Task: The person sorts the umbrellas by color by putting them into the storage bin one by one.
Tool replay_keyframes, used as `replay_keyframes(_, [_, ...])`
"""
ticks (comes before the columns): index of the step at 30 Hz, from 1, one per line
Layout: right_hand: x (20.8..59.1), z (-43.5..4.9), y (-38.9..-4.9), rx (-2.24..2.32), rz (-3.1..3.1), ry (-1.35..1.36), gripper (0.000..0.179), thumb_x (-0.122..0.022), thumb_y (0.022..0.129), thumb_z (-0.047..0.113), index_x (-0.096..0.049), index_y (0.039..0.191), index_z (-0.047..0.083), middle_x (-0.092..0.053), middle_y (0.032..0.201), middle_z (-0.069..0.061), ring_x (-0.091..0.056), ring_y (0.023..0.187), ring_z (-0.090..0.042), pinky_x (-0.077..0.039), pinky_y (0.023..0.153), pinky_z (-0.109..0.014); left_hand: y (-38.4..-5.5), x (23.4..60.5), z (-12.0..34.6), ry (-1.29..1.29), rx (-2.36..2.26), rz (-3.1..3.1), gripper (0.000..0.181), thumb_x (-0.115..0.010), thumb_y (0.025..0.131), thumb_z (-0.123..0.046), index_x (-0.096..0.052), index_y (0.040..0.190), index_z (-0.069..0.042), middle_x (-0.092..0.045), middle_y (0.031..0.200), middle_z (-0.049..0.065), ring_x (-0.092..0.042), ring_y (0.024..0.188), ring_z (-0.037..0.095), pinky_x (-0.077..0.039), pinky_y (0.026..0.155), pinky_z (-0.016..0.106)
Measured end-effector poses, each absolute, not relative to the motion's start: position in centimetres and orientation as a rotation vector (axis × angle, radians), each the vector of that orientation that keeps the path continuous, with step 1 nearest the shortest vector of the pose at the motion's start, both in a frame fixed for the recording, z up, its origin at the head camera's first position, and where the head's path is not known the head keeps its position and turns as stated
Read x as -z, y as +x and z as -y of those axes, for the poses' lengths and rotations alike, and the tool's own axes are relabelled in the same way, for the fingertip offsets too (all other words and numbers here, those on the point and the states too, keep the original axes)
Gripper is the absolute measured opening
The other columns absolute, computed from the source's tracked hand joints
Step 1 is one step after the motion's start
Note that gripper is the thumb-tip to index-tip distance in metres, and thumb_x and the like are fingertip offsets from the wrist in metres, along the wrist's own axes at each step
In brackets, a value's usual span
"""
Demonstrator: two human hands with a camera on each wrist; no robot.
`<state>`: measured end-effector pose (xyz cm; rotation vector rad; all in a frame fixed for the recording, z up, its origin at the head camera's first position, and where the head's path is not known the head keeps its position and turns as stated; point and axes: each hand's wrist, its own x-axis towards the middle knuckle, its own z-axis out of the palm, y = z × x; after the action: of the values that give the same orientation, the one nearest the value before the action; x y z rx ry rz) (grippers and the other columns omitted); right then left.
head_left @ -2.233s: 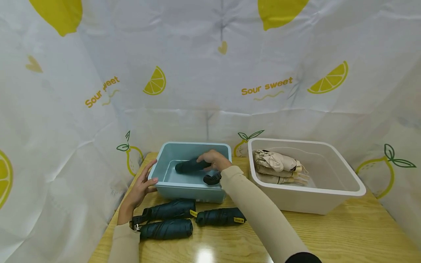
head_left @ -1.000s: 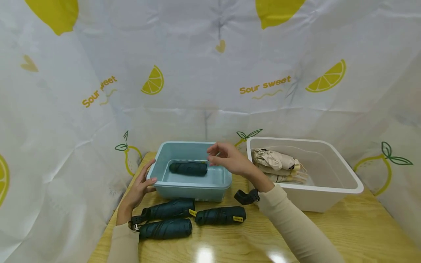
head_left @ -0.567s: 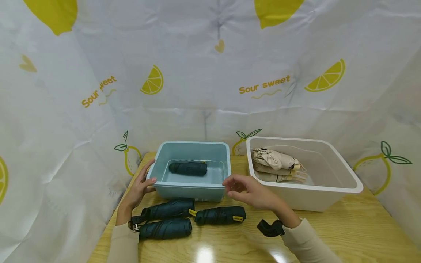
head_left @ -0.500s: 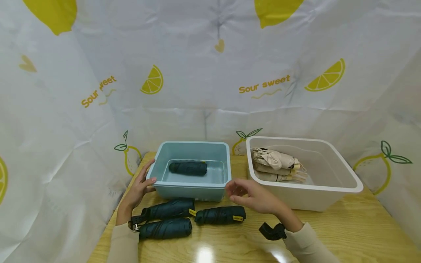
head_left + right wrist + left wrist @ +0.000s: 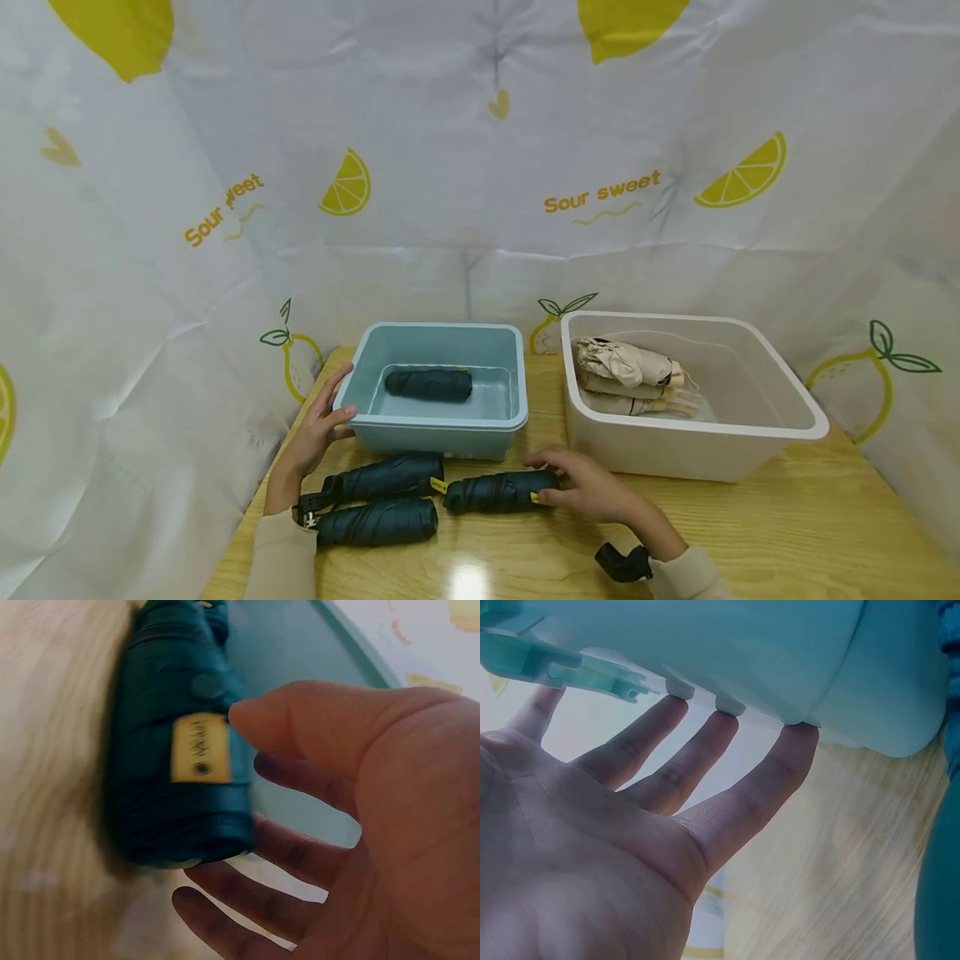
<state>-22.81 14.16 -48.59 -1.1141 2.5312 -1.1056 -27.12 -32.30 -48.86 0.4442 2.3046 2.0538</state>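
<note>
In the head view, my left hand [image 5: 318, 429] rests against the left end of the light blue bin [image 5: 435, 423], thumb at its front rim. In the left wrist view, extended fingertips touch the bin's wall. A folded dark green umbrella [image 5: 427, 383] lies inside. My right hand [image 5: 588, 487] is at the right end of another folded umbrella [image 5: 495, 492] on the table; in the right wrist view, its spread fingers and thumb are beside that end, near the yellow tag [image 5: 201, 748]. Two more dark umbrellas, an upper one [image 5: 390, 477] and a lower one [image 5: 378, 523], lie before the bin.
A larger white bin [image 5: 697, 429] stands at the right with several folded beige umbrellas [image 5: 626, 367] stacked in its left part. The wooden table [image 5: 810, 533] has a lemon-printed white curtain [image 5: 450, 167] behind it and at both sides.
My right hand has let go of the umbrella inside the blue bin, come out over the rim, and moved down to the right-hand umbrella on the table. My left hand stays at the bin.
</note>
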Motion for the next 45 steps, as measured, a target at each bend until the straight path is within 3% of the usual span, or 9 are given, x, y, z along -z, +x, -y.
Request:
replay_keyframes(4, [49.6, -14.3, -22.8, 1.107, -2.518, -1.045, 0.044, -0.070, 0.098, 0.025, -0.062, 0.136, 0.004, -0.065, 0.131, -0.012, -0.062, 0.111, -0.022, -0.052, 0.089, -0.032, -27.0, 48.8, 32.2, 0.439, -2.056, -2.302, 0.071, -0.048, 0.104, -0.016, -0.014, 0.166, -0.025, -0.023, 0.161, 0.031, -0.045, 0.133, 0.047, -0.051, 0.094, 0.067])
replay_keyframes(11, [50.2, -14.3, -23.0, 1.127, -2.507, -0.971, 0.050, -0.070, 0.098, 0.032, -0.061, 0.138, 0.005, -0.064, 0.137, -0.013, -0.062, 0.120, -0.031, -0.052, 0.094, -0.033, -27.0, 48.8, 32.1, 0.436, -2.059, -2.304, 0.071, -0.048, 0.104, -0.017, -0.013, 0.166, -0.024, -0.019, 0.164, 0.029, -0.036, 0.138, 0.056, -0.049, 0.095, 0.070])
replay_keyframes(22, [50.7, -14.4, -23.2, 1.108, -2.509, -0.952, 0.057, -0.070, 0.096, 0.038, -0.058, 0.141, 0.003, -0.063, 0.138, -0.014, -0.060, 0.121, -0.031, -0.049, 0.097, -0.034, -27.1, 48.7, 32.2, 0.454, -2.063, -2.300, 0.071, -0.048, 0.104, -0.016, -0.013, 0.166, -0.024, -0.018, 0.165, 0.028, -0.041, 0.137, 0.048, -0.049, 0.095, 0.070])
replay_keyframes(32, [51.9, -14.3, -23.5, 1.183, -2.495, -1.017, 0.049, -0.069, 0.097, 0.038, -0.064, 0.135, 0.009, -0.069, 0.127, -0.007, -0.060, 0.110, -0.011, -0.049, 0.091, -0.029, -27.1, 48.9, 32.1, 0.438, -2.064, -2.307, 0.070, -0.047, 0.104, -0.016, -0.014, 0.166, -0.026, -0.019, 0.164, 0.028, -0.037, 0.138, 0.053, -0.049, 0.095, 0.071])
replay_keyframes(39, [51.2, -14.1, -23.3, 1.200, -2.464, -0.965, 0.046, -0.067, 0.098, 0.038, -0.065, 0.133, 0.009, -0.069, 0.126, -0.010, -0.059, 0.098, -0.005, -0.050, 0.083, -0.026, -27.1, 49.0, 32.2, 0.442, -2.064, -2.304, 0.070, -0.046, 0.104, -0.016, -0.014, 0.166, -0.026, -0.016, 0.166, 0.027, -0.034, 0.139, 0.054, -0.048, 0.095, 0.072])
replay_keyframes(45, [50.6, -14.1, -23.3, 1.292, -2.416, -0.898, 0.042, -0.069, 0.098, 0.033, -0.065, 0.131, 0.008, -0.068, 0.119, -0.011, -0.060, 0.089, -0.005, -0.051, 0.076, -0.025, -27.0, 48.9, 32.2, 0.448, -2.060, -2.306, 0.070, -0.046, 0.105, -0.014, -0.014, 0.166, -0.025, -0.020, 0.163, 0.029, -0.041, 0.136, 0.048, -0.048, 0.095, 0.071])
